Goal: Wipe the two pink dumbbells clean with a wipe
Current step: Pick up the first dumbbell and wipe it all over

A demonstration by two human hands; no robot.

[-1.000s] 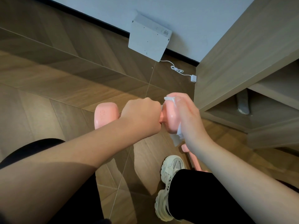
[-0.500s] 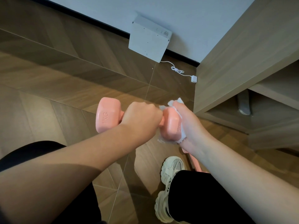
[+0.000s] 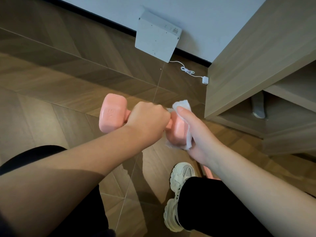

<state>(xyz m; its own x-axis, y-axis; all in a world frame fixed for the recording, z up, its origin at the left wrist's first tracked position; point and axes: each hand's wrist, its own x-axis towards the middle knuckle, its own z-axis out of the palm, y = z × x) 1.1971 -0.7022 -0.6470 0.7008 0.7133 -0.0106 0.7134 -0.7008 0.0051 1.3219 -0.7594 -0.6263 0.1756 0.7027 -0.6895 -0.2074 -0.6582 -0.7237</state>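
1. Left hand (image 3: 148, 120): fist clamped round the handle of the dumbbell (image 3: 112, 113), knuckles up. The fist hides nearly all of the handle.

2. Right hand (image 3: 200, 135): closed over the dumbbell's right head, with the wipe (image 3: 182, 104) trapped between palm and head. The thumb lies along the top of the head and presses the wipe down. The fingers behind the head are hidden.

3. Wipe: white and crumpled. Loose edges stick out past the thumb tip and under the head.

4. Dumbbell: pink, held roughly level in the air above the floor (image 3: 68, 82), between the 2 hands. The left head is bare; its embossed marking is too blurred to read.

5. Other dumbbell (image 3: 207, 171): only 1 pink strip shows, low down between the right forearm and the shoe (image 3: 181, 175). The rest is hidden.

6. Shoe: white, flat on the floor.

7. Box (image 3: 157, 41): white, set against the wall at the floor's far edge. A white cable (image 3: 188, 71) runs from it to a plug (image 3: 205, 80) on the floor, just beside the wooden cabinet (image 3: 256, 57) at the right.
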